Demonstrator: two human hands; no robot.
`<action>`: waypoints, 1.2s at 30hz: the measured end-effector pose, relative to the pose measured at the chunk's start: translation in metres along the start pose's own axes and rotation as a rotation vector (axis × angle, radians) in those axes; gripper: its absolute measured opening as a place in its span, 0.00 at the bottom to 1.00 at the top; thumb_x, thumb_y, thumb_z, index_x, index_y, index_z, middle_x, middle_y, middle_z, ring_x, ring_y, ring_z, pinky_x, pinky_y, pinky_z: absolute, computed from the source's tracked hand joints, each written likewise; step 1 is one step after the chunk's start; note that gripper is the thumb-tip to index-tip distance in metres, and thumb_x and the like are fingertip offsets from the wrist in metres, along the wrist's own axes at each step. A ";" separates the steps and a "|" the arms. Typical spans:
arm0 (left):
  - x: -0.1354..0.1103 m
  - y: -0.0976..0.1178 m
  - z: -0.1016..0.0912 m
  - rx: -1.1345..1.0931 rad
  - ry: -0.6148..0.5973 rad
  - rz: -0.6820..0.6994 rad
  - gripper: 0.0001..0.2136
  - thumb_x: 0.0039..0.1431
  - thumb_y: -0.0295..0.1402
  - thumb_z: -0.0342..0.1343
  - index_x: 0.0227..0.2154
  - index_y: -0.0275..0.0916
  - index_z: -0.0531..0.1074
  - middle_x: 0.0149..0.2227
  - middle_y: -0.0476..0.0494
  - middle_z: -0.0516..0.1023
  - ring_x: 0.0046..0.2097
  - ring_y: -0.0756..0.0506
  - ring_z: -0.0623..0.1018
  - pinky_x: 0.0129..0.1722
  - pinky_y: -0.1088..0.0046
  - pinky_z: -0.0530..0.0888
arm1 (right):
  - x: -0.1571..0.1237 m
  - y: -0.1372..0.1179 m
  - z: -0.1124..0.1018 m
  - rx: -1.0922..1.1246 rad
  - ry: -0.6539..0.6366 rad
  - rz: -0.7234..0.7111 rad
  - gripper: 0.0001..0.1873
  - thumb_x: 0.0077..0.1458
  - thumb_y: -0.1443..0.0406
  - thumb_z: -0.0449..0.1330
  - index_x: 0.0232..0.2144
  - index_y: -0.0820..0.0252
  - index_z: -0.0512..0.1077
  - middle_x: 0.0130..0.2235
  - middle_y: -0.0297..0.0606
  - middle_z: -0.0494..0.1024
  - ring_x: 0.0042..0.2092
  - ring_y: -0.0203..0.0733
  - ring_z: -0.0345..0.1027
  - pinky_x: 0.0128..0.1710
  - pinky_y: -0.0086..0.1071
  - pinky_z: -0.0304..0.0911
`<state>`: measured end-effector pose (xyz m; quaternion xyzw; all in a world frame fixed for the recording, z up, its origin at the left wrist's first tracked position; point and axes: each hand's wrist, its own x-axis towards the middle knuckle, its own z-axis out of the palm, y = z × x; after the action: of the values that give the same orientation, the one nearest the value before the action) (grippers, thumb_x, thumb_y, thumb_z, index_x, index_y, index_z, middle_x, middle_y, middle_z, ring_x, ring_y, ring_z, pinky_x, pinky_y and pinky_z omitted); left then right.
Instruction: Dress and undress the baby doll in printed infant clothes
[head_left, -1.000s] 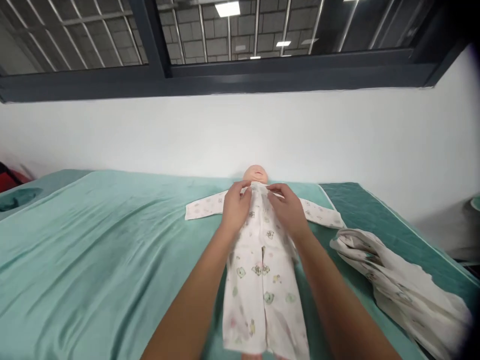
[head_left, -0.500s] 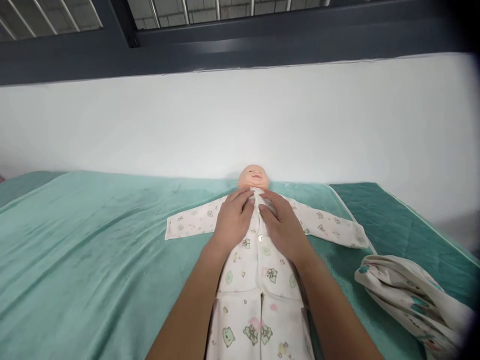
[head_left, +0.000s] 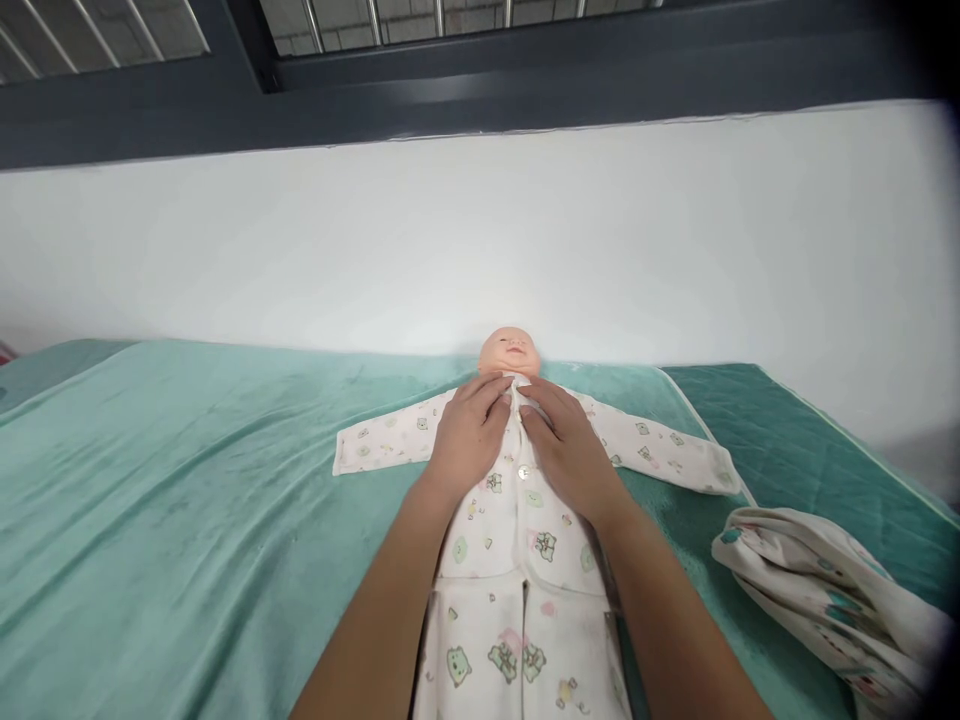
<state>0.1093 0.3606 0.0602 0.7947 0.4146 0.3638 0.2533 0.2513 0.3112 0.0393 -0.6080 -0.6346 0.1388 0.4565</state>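
Note:
A doll (head_left: 510,350) lies face up, its bare head toward the wall. It wears a white baby jacket (head_left: 487,540) with green and pink animal prints and a buttoned front, its sleeves spread to both sides. Matching white printed trousers (head_left: 480,660) show below the hem. My left hand (head_left: 472,425) rests on the left half of the chest, fingers stretched toward the collar, thumb apart. Mirroring it, my right hand (head_left: 566,440) lies on the other half, fingertips beside the front opening. A round button (head_left: 523,472) shows between my wrists. Whether the fingertips pinch any cloth is hard to see.
A light green blanket (head_left: 225,480) with soft folds covers the surface. Darker green quilted cloth (head_left: 795,420) is at the right. A crumpled white printed cloth (head_left: 832,600) lies near my right forearm. Behind stands a white wall (head_left: 480,240) beneath a dark window frame (head_left: 480,95).
The view has shifted very slightly. Both hands stay in place on the doll's jacket, and nothing else has visibly moved.

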 end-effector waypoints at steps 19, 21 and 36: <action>-0.012 0.008 -0.002 -0.048 0.023 0.019 0.13 0.65 0.33 0.49 0.45 0.48 0.78 0.59 0.49 0.72 0.63 0.44 0.67 0.63 0.63 0.64 | -0.010 -0.008 -0.002 0.357 0.171 0.187 0.07 0.58 0.60 0.56 0.37 0.52 0.70 0.55 0.35 0.75 0.57 0.47 0.67 0.60 0.46 0.58; -0.019 0.009 -0.003 -0.053 0.027 0.045 0.13 0.65 0.33 0.49 0.45 0.47 0.78 0.59 0.49 0.73 0.63 0.45 0.68 0.64 0.64 0.64 | -0.019 -0.009 -0.002 0.363 0.183 0.153 0.07 0.58 0.60 0.55 0.37 0.53 0.71 0.56 0.35 0.74 0.58 0.46 0.65 0.61 0.46 0.56; -0.037 -0.004 -0.007 -0.154 0.021 0.049 0.14 0.67 0.40 0.50 0.50 0.48 0.76 0.61 0.48 0.70 0.65 0.45 0.64 0.66 0.63 0.61 | -0.047 -0.010 0.000 0.211 0.087 0.041 0.18 0.63 0.54 0.54 0.52 0.45 0.73 0.66 0.33 0.62 0.67 0.48 0.53 0.66 0.52 0.52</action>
<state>0.0878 0.3324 0.0480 0.7790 0.3685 0.4090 0.3002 0.2375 0.2667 0.0273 -0.5749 -0.5833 0.1880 0.5422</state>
